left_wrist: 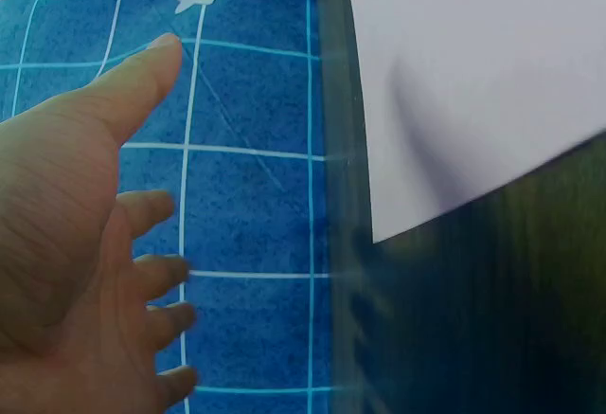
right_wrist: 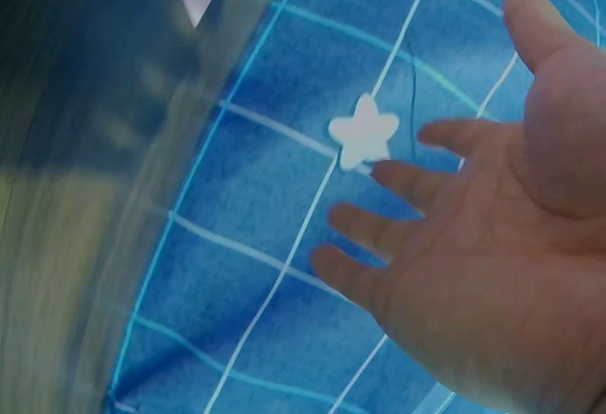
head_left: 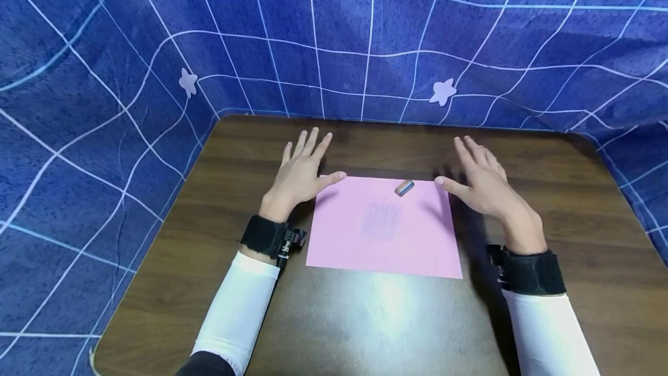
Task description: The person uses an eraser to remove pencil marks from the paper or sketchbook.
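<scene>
A pink sheet of paper [head_left: 344,242] lies on the wooden table, with faint bluish-purple scribble marks [head_left: 382,219] near its middle. Close to its top edge rests a small eraser-like block [head_left: 404,188] with a multicoloured sleeve; its exact kind is hard to tell. My left hand [head_left: 300,176] is spread by the sheet's upper left corner, holding nothing. By the upper right corner, my right hand [head_left: 485,184] is also held out with straight fingers and an empty palm. Both wrist views show empty palms, the left hand [left_wrist: 76,225] and the right hand [right_wrist: 492,253].
The brown wooden table [head_left: 209,213] has rounded corners. Behind and beside it hangs a blue cloth [head_left: 334,22] with white grid lines and star shapes, one star [head_left: 443,91] at the back right. Black straps with small cameras circle both wrists.
</scene>
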A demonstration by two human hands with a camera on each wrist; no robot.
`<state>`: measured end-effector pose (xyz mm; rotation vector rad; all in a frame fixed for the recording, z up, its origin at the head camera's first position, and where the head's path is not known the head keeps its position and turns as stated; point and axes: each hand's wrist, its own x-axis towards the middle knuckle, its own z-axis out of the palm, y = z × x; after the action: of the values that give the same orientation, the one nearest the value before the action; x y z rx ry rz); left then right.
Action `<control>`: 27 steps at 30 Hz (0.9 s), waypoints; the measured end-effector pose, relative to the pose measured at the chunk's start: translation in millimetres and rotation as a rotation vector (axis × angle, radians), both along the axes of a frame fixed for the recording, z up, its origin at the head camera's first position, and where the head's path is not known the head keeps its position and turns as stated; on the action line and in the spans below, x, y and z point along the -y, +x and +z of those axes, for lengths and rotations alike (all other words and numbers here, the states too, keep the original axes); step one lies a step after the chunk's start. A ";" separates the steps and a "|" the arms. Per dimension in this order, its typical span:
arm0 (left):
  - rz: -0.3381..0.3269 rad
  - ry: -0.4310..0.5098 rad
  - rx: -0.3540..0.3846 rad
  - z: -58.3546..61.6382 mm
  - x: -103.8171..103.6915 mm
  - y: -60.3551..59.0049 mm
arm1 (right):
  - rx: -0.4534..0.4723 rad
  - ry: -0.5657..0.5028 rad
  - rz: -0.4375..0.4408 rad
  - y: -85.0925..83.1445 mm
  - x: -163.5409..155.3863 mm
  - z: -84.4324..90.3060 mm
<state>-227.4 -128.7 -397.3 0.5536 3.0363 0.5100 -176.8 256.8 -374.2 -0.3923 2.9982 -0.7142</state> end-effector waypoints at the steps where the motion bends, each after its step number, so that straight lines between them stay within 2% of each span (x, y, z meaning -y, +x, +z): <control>1: -0.015 -0.004 0.012 -0.1 -1.0 0.4 | 0.011 0.003 0.021 -0.1 3.0 -0.8; 7: -0.114 -0.005 0.107 1.6 -9.2 4.5 | 0.140 -0.012 0.127 0.4 19.0 -5.5; 11: -0.146 -0.018 0.163 1.2 -16.2 8.0 | 0.181 -0.014 0.180 1.4 28.9 -9.6; 14: -0.170 -0.077 0.204 -2.5 -20.8 11.4 | 0.183 0.001 0.208 1.7 36.1 -14.8; 18: -0.185 -0.143 0.245 -6.1 -25.1 15.4 | 0.143 0.026 0.244 -0.4 44.7 -21.5; 22: -0.184 -0.177 0.258 -5.9 -29.2 19.2 | 0.100 0.060 0.266 -1.5 50.5 -29.0; 27: -0.176 -0.215 0.286 -3.7 -34.9 22.5 | 0.100 0.103 0.289 0.2 54.8 -35.3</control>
<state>-204.9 -93.7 -400.9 0.6629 2.6947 0.2287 -176.6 202.0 -409.5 -0.7406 2.7858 -0.5342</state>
